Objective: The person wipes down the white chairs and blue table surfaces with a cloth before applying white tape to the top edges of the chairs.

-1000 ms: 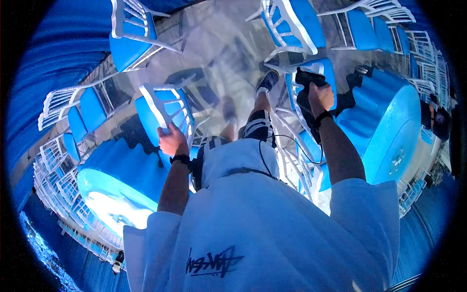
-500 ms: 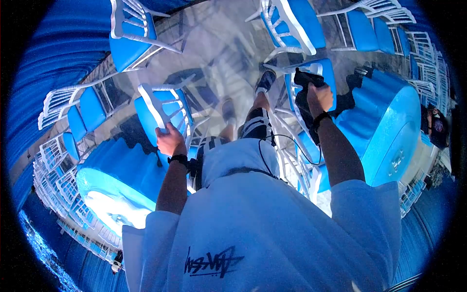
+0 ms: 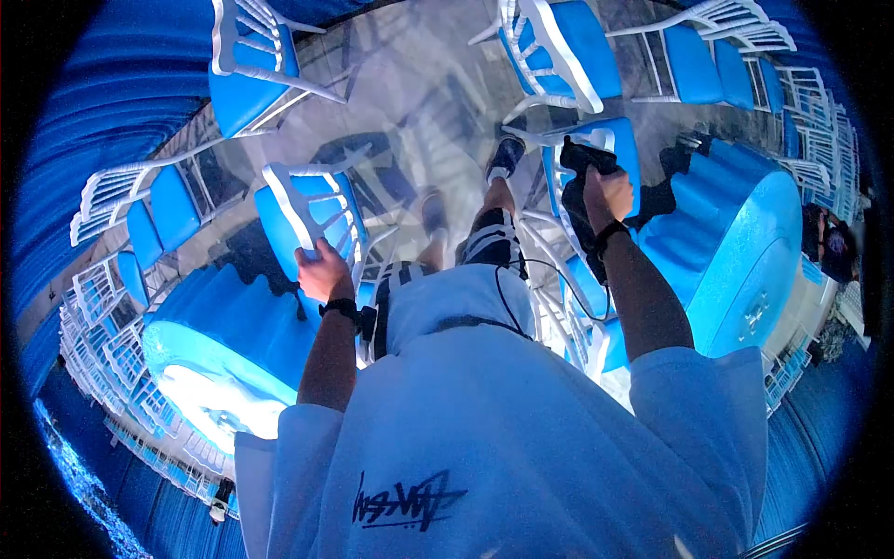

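My left hand (image 3: 323,271) is closed on the top of the back of a white chair (image 3: 291,207) with a blue seat, left of my legs. To the right, my right hand (image 3: 610,194) is wrapped round a black object (image 3: 583,182), whose exact kind I cannot make out. A thin black cable (image 3: 596,312) loops between it and my waist. Behind the black object stands another white chair with a blue seat (image 3: 622,140).
Round tables with blue cloths stand at the left (image 3: 223,326) and right (image 3: 736,224). More white chairs (image 3: 256,65) line both sides. Blue drapery (image 3: 112,102) hangs at the upper left. A person (image 3: 835,244) is at the far right edge.
The tables and chairs at both sides have shifted very slightly left in view. My right hand and the black object sit slightly lower and further left. My left hand keeps its hold on the chair.
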Tool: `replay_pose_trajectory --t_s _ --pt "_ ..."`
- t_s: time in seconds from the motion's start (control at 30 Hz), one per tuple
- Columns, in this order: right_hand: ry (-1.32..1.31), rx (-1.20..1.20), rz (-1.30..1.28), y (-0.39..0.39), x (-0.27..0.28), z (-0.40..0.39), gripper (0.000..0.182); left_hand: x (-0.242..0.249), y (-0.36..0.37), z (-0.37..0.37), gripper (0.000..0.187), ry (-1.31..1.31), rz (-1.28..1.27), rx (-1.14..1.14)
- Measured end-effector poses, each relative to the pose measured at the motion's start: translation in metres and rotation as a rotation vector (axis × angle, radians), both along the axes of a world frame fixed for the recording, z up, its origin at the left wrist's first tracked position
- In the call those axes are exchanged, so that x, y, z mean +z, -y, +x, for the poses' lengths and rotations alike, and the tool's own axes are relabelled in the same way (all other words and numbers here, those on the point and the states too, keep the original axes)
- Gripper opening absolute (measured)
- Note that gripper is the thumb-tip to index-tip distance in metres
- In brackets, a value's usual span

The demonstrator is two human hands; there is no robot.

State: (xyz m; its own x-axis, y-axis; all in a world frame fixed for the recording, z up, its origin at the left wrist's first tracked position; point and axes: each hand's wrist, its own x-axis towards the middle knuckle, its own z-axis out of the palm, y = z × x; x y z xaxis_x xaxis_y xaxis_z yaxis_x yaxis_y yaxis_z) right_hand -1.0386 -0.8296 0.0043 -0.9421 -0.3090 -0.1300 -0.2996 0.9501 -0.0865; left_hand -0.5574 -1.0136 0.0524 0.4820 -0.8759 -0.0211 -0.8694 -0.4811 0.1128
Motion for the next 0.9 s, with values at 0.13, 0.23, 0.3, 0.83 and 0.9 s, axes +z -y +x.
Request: replay_pose_trajectory --t_s 0.13,0.23,0.3,0.83,0.9 --pt "0.014 -0.007 0.015 0.001 0.002 0.001 0.068 0.000 0.001 0.002 0.068 -0.011 0.081 0.029" --pt "0.016 -0.021 0.020 0.000 -0.002 0.000 0.068 0.000 -0.001 0.000 0.054 -0.002 0.006 0.002" --pt "0.029 -0.033 0.017 -0.002 -0.005 -0.002 0.069 0.001 -0.002 -0.002 0.048 0.003 -0.030 -0.012" --pt "0.043 -0.075 -0.012 0.010 0.004 -0.003 0.071 -0.005 -0.002 0.006 0.069 -0.015 0.033 -0.003" --pt "0.014 -0.044 -0.008 0.009 0.001 -0.009 0.071 -0.010 -0.004 0.007 0.068 -0.016 0.013 -0.004"
